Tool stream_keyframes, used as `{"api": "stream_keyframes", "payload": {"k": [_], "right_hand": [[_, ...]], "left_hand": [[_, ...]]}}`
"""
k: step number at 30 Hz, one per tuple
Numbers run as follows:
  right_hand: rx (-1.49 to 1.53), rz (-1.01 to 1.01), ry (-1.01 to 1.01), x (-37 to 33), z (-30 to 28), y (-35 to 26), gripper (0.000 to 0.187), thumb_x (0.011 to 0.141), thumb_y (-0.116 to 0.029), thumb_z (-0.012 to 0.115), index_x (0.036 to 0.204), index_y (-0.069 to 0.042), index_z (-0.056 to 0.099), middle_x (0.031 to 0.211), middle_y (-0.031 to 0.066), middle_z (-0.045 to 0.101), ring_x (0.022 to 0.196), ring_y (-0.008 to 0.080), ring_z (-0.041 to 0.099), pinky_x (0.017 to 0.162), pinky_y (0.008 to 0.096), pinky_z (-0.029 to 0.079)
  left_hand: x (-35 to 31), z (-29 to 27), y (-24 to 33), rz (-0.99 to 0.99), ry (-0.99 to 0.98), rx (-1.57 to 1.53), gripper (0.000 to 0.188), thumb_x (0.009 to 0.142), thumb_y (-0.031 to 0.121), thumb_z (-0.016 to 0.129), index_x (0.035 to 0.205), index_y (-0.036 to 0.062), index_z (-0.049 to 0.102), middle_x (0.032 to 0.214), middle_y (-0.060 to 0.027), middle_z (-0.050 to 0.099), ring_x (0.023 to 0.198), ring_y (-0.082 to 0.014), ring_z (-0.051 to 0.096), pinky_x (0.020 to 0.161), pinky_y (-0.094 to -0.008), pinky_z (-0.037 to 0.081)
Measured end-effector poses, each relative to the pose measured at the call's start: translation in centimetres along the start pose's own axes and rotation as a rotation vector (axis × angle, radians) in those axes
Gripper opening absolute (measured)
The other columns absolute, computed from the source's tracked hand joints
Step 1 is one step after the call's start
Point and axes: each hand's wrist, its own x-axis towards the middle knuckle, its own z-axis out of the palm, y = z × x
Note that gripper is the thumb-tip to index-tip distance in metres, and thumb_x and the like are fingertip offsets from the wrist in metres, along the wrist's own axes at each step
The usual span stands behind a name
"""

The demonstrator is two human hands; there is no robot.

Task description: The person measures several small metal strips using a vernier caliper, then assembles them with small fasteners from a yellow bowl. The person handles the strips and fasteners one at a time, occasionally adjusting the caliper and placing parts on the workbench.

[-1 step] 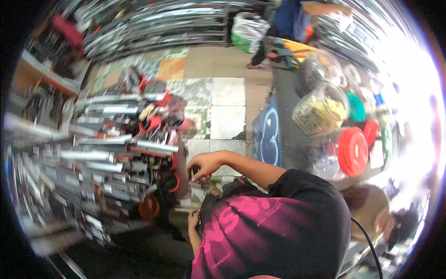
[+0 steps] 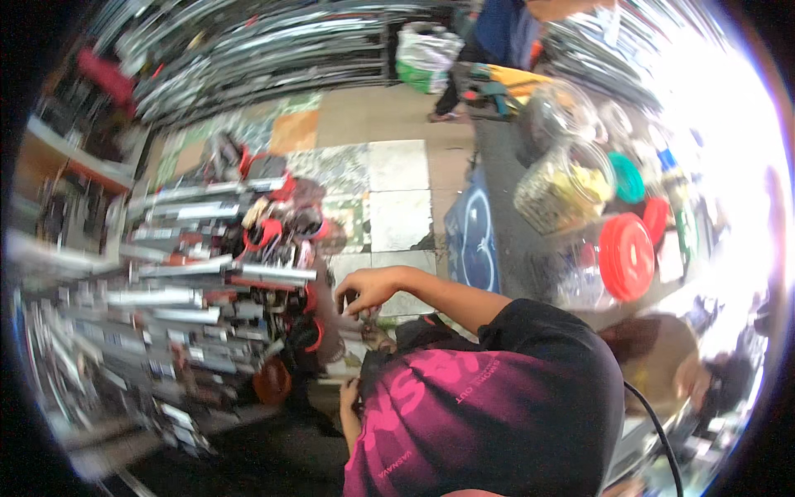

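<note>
In the head view, the right hand (image 2: pixel 364 290) hangs over the tiled floor (image 2: pixel 399 219) with its fingers loosely curled, its grip apart between thumb and forefinger and seemingly holding nothing. Just left of it lie the metal bars (image 2: pixel 277 274), silver and grey lengths stacked crosswise, their ends pointing toward the hand; red rings (image 2: pixel 308 335) show beside the ends. The left hand (image 2: pixel 351 393) is lower down, close to the person's black-and-pink shirt (image 2: pixel 489 406); blur and the clothing leave it unclear whether its grip is apart or together. On the right runs a dark bench (image 2: pixel 507 178) bearing a clear jar (image 2: pixel 571 273) with a red lid (image 2: pixel 627 258), and another clear jar (image 2: pixel 563 195) with yellowish contents. A co-worker in dark blue (image 2: pixel 503 35) stands at the top, near a white-and-green bag (image 2: pixel 426 60).
</note>
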Motion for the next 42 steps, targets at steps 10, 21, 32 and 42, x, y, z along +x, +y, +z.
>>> {"api": "stream_keyframes", "payload": {"k": [10,21,32,42], "right_hand": [[0.329,0.001,1.084,-5.8,-11.5,8.4,0.024,0.101,-0.015,0.071,0.121,-0.002,0.074,0.098,0.0122,0.081,0.077,0.0183,0.077,0.067,0.0346,0.062],[0.551,0.042,1.754,-11.2,-28.0,16.9,0.020,0.104,-0.016,0.073,0.118,-0.002,0.074,0.099,0.0094,0.078,0.083,0.0159,0.077,0.067,0.0329,0.061],[0.371,0.027,1.668,-10.9,-30.4,18.0,0.045,0.102,-0.045,0.072,0.125,-0.007,0.076,0.100,0.0095,0.081,0.088,0.0240,0.075,0.077,0.0446,0.060],[0.792,0.570,1.877,-8.2,-21.4,18.0,0.058,0.100,-0.048,0.066,0.135,-0.003,0.074,0.138,0.0239,0.073,0.127,0.0391,0.069,0.107,0.0517,0.053]], "left_hand": [[19.7,-4.0,19.6,0.085,-0.249,0.448,0.035,0.102,0.029,0.072,0.121,-0.0006,0.074,0.101,-0.0122,0.077,0.084,-0.0242,0.071,0.075,-0.0378,0.057],[37.9,6.6,57.2,0.532,-0.428,0.863,0.032,0.103,0.028,0.069,0.106,-0.0034,0.075,0.092,-0.0115,0.076,0.075,-0.0204,0.070,0.067,-0.0352,0.057],[20.9,36.2,89.6,0.871,-1.220,2.128,0.056,0.102,0.052,0.073,0.136,0.0071,0.073,0.126,-0.0194,0.078,0.120,-0.0299,0.074,0.105,-0.0404,0.055],[2.0,42.8,80.6,0.673,-2.467,2.372,0.048,0.113,0.034,0.061,0.146,-0.0001,0.066,0.137,-0.0213,0.075,0.127,-0.0281,0.069,0.112,-0.0414,0.050]]}}
